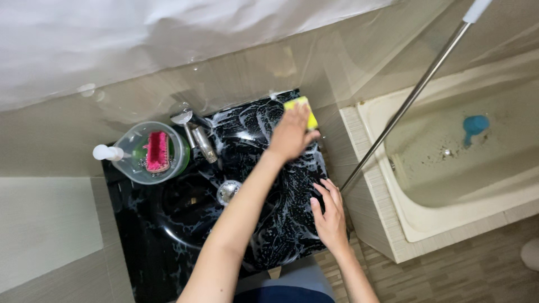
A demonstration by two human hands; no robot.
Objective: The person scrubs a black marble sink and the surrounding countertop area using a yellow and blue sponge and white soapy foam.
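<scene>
My left hand (291,134) is stretched out over the far right of a black, foam-streaked sink counter (292,224) and presses a yellow sponge (301,105) down near its back corner. My right hand (329,216) lies flat on the counter's right edge with its fingers spread, holding nothing. My left forearm crosses over the round black basin (182,210).
A chrome tap (199,140) and a round metal plug (227,191) sit by the basin. A clear jug (137,168) holding a pink brush (156,151) stands at the back left beside a white pump top (106,152). A metal pole (404,106) leans against the counter's right side. To the right is a cream bathtub (393,168) with a blue scoop (475,125).
</scene>
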